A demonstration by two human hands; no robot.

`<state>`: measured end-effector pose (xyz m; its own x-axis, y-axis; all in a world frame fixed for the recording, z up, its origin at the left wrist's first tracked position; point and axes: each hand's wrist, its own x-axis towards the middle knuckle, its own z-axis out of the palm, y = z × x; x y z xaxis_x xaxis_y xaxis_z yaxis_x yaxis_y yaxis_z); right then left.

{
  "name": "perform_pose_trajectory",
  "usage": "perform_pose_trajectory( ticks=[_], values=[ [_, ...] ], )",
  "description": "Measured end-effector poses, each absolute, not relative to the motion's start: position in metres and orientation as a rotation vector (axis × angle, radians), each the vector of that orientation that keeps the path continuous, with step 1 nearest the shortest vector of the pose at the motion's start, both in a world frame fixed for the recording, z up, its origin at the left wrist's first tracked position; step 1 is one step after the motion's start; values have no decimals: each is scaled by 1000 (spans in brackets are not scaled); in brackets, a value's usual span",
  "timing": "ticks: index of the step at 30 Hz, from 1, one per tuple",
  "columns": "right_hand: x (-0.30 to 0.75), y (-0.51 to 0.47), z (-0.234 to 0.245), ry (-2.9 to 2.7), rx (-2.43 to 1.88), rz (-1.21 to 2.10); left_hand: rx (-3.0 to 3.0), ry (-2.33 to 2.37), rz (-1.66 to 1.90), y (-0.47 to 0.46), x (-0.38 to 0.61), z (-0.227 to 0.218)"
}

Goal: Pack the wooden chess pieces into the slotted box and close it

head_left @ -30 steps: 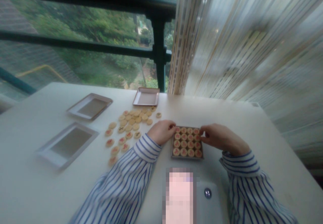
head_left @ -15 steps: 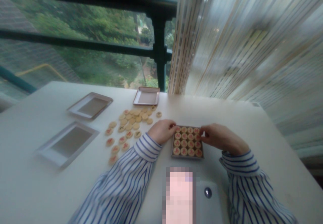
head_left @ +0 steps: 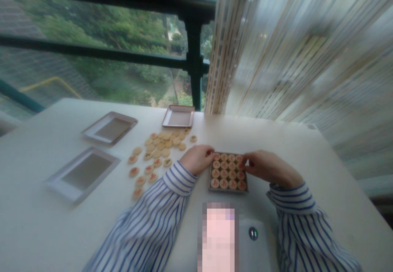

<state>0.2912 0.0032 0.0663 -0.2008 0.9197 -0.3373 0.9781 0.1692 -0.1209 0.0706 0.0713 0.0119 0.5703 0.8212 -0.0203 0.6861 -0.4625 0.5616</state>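
A small square box point(head_left: 227, 189) filled with round wooden chess discs marked in red lies on the white table point(head_left: 37, 227) in front of me. My left hand point(head_left: 198, 159) rests curled against the box's upper left corner, fingertips on the rim. On the other side, my right hand point(head_left: 264, 166) is curled at the upper right corner, fingers pinched on a disc or the rim there; which one I cannot make out. Both sleeves are blue-striped.
Several loose wooden discs point(head_left: 159, 151) are scattered left of the box. Three shallow trays lie beyond: a near-left one point(head_left: 58, 182), a far-left one point(head_left: 92, 135) and a brown one point(head_left: 172, 122) by the window. A grey object with a round button point(head_left: 253, 234) sits near me.
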Motion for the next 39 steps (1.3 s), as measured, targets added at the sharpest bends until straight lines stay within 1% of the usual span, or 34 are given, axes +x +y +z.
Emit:
perform_pose_trajectory(
  ticks=[11,23,39],
  values=[
    [292,1,67,2278,1872,-439,2287,1191,360,72,69,11],
    [290,-4,64,2340,1719,-647,2299,1194,349,72,70,11],
    [293,-2,56,2365,1693,-652,2297,1188,345,71,70,15]
  ],
)
